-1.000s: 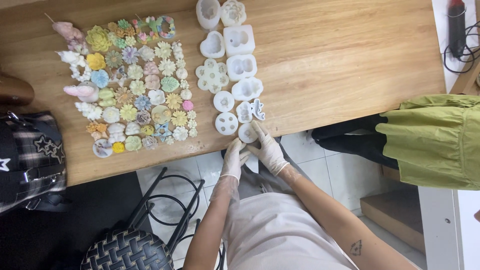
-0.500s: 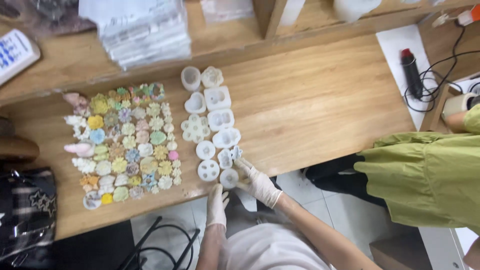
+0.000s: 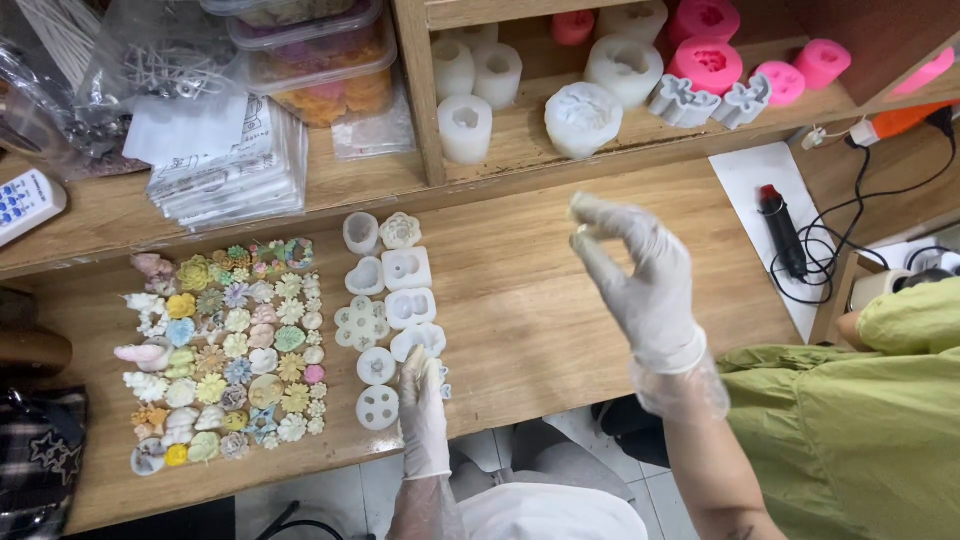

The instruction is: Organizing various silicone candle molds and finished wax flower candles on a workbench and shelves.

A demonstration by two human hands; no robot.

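My left hand (image 3: 424,412), in a thin white glove, lies over a white silicone mould (image 3: 428,343) at the near end of a column of white moulds (image 3: 405,268) on the wooden table (image 3: 560,310). A small blue-and-white piece (image 3: 444,386) peeks out beside its fingers. My right hand (image 3: 640,275), also gloved, is raised above the table. Its thumb and forefinger pinch a small pale piece (image 3: 580,234). To the left lies a block of several small coloured flower and shell casts (image 3: 225,350).
A shelf at the back holds white moulds (image 3: 583,118) and pink moulds (image 3: 706,62), plastic boxes and bagged packets (image 3: 230,170). A black tool (image 3: 782,232) with cables lies on a white sheet at the right. A person in green (image 3: 870,400) sits at the right.
The view has swung up and closer, so the shelf shows. My right hand has lifted off the moulds and risen with a pinched piece. My left hand has moved onto the moulds.
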